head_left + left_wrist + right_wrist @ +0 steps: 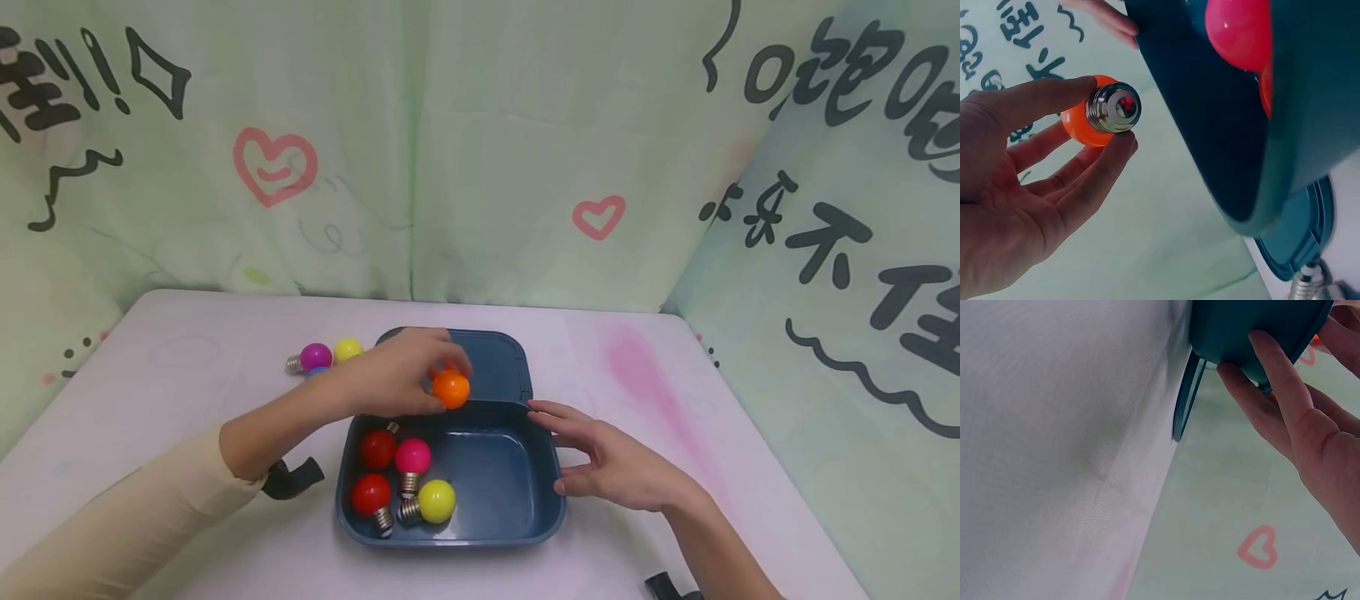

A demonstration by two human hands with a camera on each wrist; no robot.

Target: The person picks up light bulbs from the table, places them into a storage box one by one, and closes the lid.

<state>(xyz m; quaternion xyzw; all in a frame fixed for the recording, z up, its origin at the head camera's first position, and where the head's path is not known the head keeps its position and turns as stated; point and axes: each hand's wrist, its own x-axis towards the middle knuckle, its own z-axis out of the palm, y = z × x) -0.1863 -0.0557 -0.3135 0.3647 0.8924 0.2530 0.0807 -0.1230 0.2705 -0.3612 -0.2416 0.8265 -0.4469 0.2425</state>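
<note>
four bulbs (397,479) in box (525,517), lid (495,367) behind

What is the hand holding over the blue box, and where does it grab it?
The left hand pinches an orange bulb by its round part; the metal screw base stays free.

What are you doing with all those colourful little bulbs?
A person's left hand holds an orange bulb over a blue bin. The right hand rests with straight fingers against the bin's right side. Two red bulbs, a pink one and a yellow bulb lie inside. A purple bulb and another yellow one wait on the table.
</note>
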